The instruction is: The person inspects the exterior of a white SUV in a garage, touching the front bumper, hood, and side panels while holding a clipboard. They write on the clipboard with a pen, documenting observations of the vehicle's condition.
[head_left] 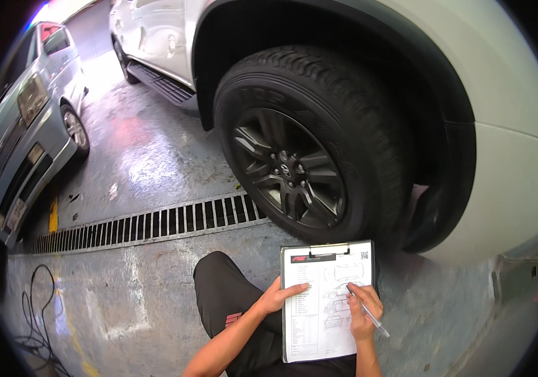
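Observation:
A clipboard (284,352) rests over my lap, with a printed form (319,342) held under its metal clip (330,249). Small car outline drawings fill the form's right half, and lines of text run down its left. My left hand (277,296) grips the board's left edge, thumb lying on the paper. In my right hand (366,309) is a clear pen (376,320), pinched between the fingers, its tip close to the car drawings. Just beyond the board stands the black wheel (288,173) of a white vehicle (514,176).
A metal drain grate (149,225) crosses the floor, reaching the tyre. At the left a silver van (36,119) is parked, and a black cable (33,314) lies coiled on the floor below it. The white vehicle's side step (159,81) juts out at the back.

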The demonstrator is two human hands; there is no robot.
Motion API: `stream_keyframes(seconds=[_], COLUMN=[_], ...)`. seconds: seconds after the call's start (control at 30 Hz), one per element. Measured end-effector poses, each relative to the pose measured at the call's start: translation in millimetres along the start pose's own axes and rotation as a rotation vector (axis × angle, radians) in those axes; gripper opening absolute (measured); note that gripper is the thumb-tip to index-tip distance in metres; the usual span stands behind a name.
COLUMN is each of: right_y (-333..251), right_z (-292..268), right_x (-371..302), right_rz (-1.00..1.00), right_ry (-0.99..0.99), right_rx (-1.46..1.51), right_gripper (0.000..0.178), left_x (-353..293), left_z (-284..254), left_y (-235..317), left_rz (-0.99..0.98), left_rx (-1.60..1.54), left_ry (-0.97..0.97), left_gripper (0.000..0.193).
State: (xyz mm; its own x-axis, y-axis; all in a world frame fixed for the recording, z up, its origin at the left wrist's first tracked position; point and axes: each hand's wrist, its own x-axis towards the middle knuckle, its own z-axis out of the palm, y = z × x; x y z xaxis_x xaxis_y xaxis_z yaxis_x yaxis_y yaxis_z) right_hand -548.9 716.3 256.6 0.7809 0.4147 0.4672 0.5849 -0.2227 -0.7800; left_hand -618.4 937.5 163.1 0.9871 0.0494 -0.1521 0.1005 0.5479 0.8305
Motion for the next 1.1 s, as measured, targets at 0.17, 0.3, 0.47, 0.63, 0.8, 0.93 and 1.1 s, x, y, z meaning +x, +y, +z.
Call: stream_keyframes(seconds=[0.17,0.3,0.47,0.63,0.8,0.93,1.1], right_y=[-5,-3,-6,2,5,13,32], right_z=[-3,-7,-16,-22,-39,-31,-20], right_x=[11,12,-1,-14,-18,-13,-37], right_rz=[0.014,0.002,0.08,0.096,0.102,0.116,0.174], right_ry=[-0.043,-0.046,-0.047,0.05,0.07,0.036,0.121], right_rx=[0.011,0.04,0.06,0.043,0.036,0.074,0.068], right_gripper=[0.02,0.02,0.018,0.022,0.017,0.017,0.018], left_x=[-4,1,1,2,3,-7,-1], left_z=[-3,2,-2,-3,4,4,4], left_y=[0,0,-7,-18,-25,-18,-15], left_rz=[-0.059,-0.004,-0.031,0.011,0.054,0.067,-0.021], left_rx=[-0.025,-0.01,0.039,0.033,0.008,-0.027,-0.024], left_ry=[0.094,0.137,0.15,0.174,0.185,0.317,0.187], left_gripper=[0.038,0.04,0.058,0.063,0.062,0.044,0.036])
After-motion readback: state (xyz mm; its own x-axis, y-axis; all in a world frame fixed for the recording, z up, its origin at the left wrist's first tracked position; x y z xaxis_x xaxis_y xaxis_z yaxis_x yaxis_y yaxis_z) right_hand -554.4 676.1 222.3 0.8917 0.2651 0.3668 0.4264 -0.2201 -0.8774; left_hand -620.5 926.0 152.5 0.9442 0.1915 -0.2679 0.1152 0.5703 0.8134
